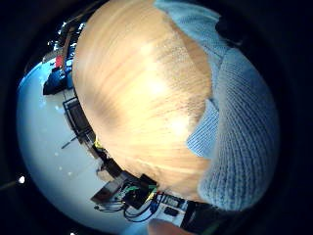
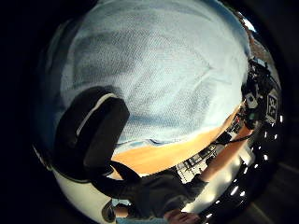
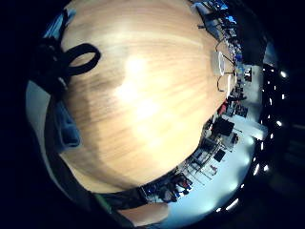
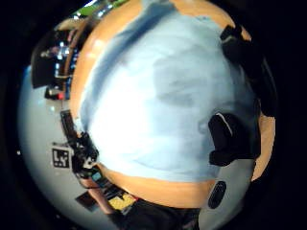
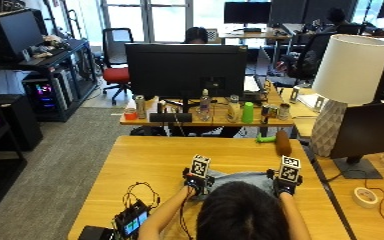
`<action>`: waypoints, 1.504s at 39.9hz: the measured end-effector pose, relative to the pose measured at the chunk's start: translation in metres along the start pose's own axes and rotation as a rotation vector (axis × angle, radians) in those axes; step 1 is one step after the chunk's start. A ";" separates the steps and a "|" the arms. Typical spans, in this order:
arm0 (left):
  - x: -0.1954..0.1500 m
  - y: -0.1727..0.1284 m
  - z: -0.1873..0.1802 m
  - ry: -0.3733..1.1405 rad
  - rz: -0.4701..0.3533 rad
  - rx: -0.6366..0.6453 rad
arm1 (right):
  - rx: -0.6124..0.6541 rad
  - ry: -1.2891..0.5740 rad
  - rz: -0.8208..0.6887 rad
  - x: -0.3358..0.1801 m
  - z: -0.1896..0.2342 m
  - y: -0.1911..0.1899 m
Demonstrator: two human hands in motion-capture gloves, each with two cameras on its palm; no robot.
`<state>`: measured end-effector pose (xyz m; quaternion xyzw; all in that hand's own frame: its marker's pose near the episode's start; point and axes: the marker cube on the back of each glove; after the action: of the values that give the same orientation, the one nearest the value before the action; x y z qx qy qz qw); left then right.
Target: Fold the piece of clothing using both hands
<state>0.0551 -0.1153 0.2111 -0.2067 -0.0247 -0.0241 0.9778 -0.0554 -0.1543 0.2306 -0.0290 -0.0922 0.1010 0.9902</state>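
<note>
We are observing the light blue knitted garment [image 5: 245, 178] lying on the wooden surface [image 5: 159, 160] just before the person. The left hand [image 5: 194, 185] and right hand [image 5: 284, 188] are sitting at its two sides, presumably squaring it for a fold; we cannot tell either hand's grip.
</note>
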 end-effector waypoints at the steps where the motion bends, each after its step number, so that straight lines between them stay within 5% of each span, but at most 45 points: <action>1: 0.001 -0.001 -0.001 -0.010 0.009 0.009 | 0.031 0.001 0.015 0.001 -0.001 -0.002; 11: -0.001 -0.008 -0.006 -0.086 -0.028 0.091 | 0.121 0.017 -0.021 -0.001 0.001 -0.007; 16: -0.002 -0.002 -0.004 -0.106 0.004 0.067 | 0.218 -0.029 -0.069 -0.003 -0.003 -0.016; 22: -0.005 0.004 -0.017 -0.086 0.068 0.073 | 0.185 0.039 -0.043 -0.008 -0.007 -0.015; 28: -0.010 0.022 -0.043 -0.054 0.123 0.172 | 0.204 0.080 -0.003 -0.015 -0.031 -0.015; 33: -0.028 0.036 -0.071 -0.104 0.091 0.336 | 0.212 0.036 -0.048 -0.025 -0.063 -0.006; 38: -0.050 0.052 -0.094 -0.066 0.050 0.469 | 0.268 0.040 -0.118 -0.037 -0.079 -0.043; 44: -0.068 0.082 -0.102 0.087 0.150 0.392 | 0.295 0.059 -0.186 -0.072 -0.118 -0.037; 50: -0.118 0.046 -0.101 0.032 -0.037 0.442 | 0.300 0.056 -0.246 -0.141 -0.143 -0.012; 55: -0.148 0.068 -0.095 0.026 -0.161 0.429 | 0.322 0.090 -0.309 -0.213 -0.134 0.013; 60: -0.170 0.090 -0.091 0.021 -0.236 0.421 | 0.206 0.055 -0.405 -0.278 -0.105 0.051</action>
<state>-0.1063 -0.0636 0.0813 0.0064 -0.0430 -0.1346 0.9899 -0.3129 -0.1651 0.0743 0.0886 -0.0580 -0.0917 0.9901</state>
